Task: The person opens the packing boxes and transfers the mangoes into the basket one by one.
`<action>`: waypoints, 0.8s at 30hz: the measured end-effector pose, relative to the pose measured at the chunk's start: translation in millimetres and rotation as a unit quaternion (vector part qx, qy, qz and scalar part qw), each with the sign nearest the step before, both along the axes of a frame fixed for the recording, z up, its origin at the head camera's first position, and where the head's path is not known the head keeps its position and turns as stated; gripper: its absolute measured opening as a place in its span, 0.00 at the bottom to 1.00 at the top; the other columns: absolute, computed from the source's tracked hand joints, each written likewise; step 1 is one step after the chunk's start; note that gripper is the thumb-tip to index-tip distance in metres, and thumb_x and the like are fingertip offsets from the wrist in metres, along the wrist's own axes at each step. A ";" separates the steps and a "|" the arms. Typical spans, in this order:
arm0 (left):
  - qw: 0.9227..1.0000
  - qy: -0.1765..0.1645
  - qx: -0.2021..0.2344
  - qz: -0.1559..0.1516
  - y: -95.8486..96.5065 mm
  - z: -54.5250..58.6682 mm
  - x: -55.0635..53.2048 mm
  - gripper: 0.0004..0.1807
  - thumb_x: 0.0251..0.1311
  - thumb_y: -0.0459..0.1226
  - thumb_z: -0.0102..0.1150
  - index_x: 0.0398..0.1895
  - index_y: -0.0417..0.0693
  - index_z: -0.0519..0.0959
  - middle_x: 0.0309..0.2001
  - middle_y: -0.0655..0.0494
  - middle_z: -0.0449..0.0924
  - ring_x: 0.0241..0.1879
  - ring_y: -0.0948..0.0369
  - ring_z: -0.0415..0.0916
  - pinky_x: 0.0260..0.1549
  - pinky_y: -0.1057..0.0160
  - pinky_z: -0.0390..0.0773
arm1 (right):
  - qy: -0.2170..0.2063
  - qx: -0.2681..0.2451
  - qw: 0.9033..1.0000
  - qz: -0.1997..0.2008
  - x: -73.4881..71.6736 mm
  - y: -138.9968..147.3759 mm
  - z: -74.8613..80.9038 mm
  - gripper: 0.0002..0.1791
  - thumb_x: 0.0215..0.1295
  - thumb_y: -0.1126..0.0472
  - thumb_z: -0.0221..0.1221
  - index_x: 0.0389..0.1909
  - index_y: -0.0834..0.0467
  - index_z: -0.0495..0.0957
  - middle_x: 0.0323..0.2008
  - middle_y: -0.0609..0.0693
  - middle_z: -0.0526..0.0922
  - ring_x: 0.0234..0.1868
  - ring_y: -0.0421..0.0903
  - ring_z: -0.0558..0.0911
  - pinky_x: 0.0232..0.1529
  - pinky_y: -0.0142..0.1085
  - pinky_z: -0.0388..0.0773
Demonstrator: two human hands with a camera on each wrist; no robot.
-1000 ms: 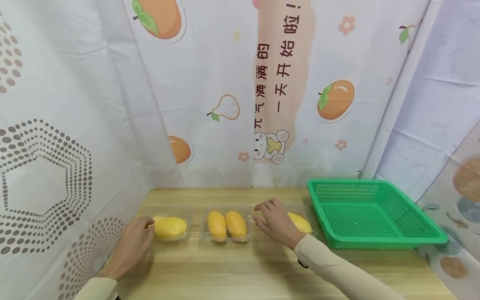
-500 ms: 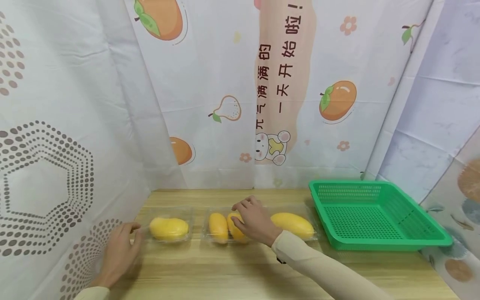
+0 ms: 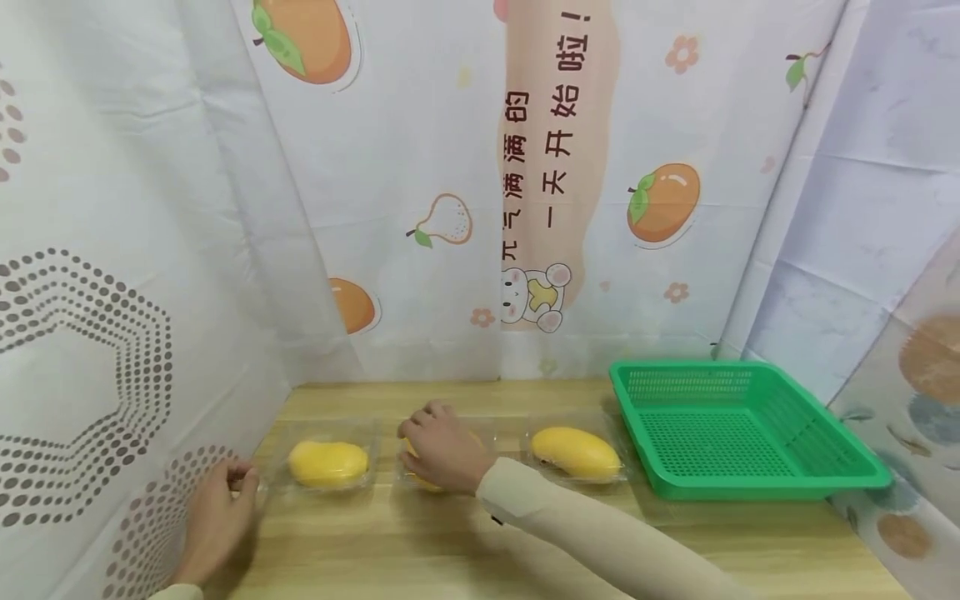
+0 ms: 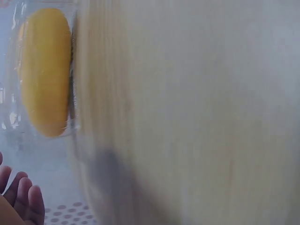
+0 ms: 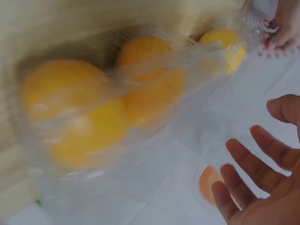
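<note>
Three clear plastic packs of yellow mangoes lie in a row on the wooden table. My right hand (image 3: 442, 446) is over the middle pack and covers most of its mangoes (image 3: 426, 483). In the right wrist view that hand's fingers (image 5: 255, 164) are spread and hold nothing, with two mangoes (image 5: 77, 117) under film beside them. The left pack's mango (image 3: 328, 463) lies sideways under its wrap. To the left of that pack is my left hand (image 3: 217, 512), fingers loosely bent; in the left wrist view they are apart from the wrapped mango (image 4: 47, 72).
The right pack's mango (image 3: 576, 452) sits close to a green plastic basket (image 3: 772, 482) with mesh sides at the table's right. Printed curtains (image 3: 405, 150) hang behind and on both sides. Bare wood (image 3: 360, 542) shows along the table's front.
My right hand has moved left from the right pack to the middle one, uncovering the right mango. My left hand has drawn back leftward, away from the left pack.
</note>
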State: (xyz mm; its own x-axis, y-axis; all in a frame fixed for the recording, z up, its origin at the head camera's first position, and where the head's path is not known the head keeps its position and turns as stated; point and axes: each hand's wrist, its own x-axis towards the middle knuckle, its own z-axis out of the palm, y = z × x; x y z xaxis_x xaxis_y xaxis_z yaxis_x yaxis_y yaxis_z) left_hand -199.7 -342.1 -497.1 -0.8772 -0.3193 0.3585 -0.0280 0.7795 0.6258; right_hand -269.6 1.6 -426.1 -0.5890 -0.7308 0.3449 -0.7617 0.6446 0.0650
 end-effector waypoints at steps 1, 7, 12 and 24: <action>1.000 -0.014 0.011 0.007 -0.9 -2.3 0.0 0.17 0.77 0.37 0.48 0.54 0.29 0.75 0.47 0.34 0.78 0.45 0.44 0.76 0.39 0.51 0.72 | 0.003 0.012 1.000 0.008 0.6 -8.2 0.5 0.15 0.73 0.46 0.61 0.54 0.48 0.83 0.50 0.43 0.84 0.54 0.45 0.76 0.58 0.41 0.73; 0.992 -0.076 0.093 0.035 -1.8 -16.3 0.2 0.22 0.79 0.40 0.44 0.61 0.27 0.69 0.55 0.29 0.74 0.54 0.39 0.74 0.46 0.49 0.77 | 0.021 0.067 0.997 0.039 8.8 -50.9 0.7 0.17 0.76 0.41 0.57 0.55 0.45 0.80 0.48 0.39 0.81 0.48 0.39 0.76 0.48 0.30 0.72; 0.984 -0.084 0.142 0.061 -1.1 -17.6 -1.4 0.22 0.79 0.42 0.45 0.59 0.29 0.71 0.47 0.37 0.77 0.40 0.54 0.79 0.30 0.68 0.76 | 0.020 0.070 0.996 0.043 12.2 -73.2 -4.7 0.15 0.74 0.40 0.59 0.52 0.44 0.82 0.43 0.36 0.82 0.42 0.34 0.77 0.44 0.26 0.74; 0.925 -0.153 0.347 0.010 -9.3 -14.1 -4.8 0.16 0.79 0.38 0.43 0.52 0.31 0.74 0.32 0.57 0.81 0.29 0.62 0.77 0.27 0.62 0.81 | 0.026 0.079 0.996 0.023 9.5 -111.4 -15.4 0.15 0.72 0.39 0.61 0.52 0.41 0.82 0.35 0.33 0.80 0.29 0.29 0.72 0.32 0.21 0.69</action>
State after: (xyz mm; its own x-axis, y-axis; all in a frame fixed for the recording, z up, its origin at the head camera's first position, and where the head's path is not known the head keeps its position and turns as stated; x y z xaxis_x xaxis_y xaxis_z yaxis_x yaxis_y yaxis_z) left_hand -204.4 -351.4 -511.3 -0.8954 -0.3967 -0.2020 -0.2957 0.1907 0.9361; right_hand -260.1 -109.8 -441.5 -0.5383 -0.8043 0.2515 -0.7832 0.5877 0.2030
